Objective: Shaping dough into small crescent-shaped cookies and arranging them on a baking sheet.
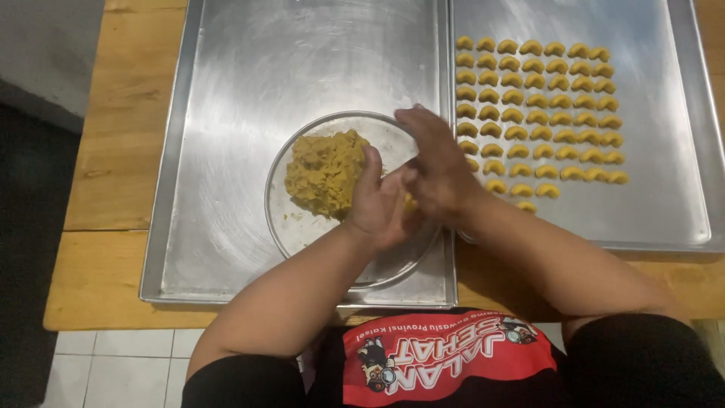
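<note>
- Left hand and right hand: pressed together over the right part of the round plate, palms facing, closed on a small piece of yellow dough that shows only as a sliver between them.
- Dough mound: a rough yellow heap on the left half of the plate, just beside the left hand's thumb.
- Plate: lies in the near right corner of the left metal tray, its rim close to that tray's right edge.
- Right metal tray: touching the left tray side by side on the wooden tabletop.
- Shaped crescents: small yellow curved pieces in even rows filling the left part of the right tray; the nearest rows are shorter and lie just beside the right wrist.
- Tabletop's near edge: both forearms cross it.
</note>
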